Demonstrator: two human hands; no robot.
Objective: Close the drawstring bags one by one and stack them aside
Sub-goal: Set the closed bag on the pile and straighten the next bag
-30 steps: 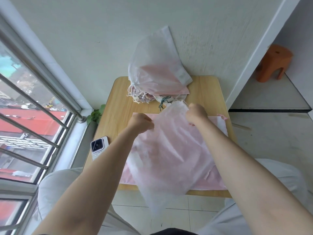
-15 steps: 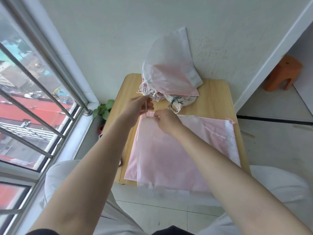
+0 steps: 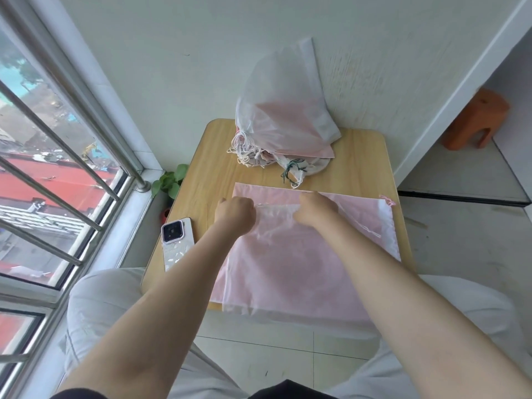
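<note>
Tabletop, wood, by window | phone at left edge | my left hand and right hand both grasp the bag.

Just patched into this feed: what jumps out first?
Both hands, left hand and right hand, grip the gathered top of a sheer pink bag at table centre. Behind it, a heap of bags leans on the wall; a phone lies at the left edge.

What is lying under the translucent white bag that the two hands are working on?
Under the white bag lies a stack of flat pink bags, resting on the wooden table. How many bags the stack holds cannot be seen, as the white bag covers it.
</note>
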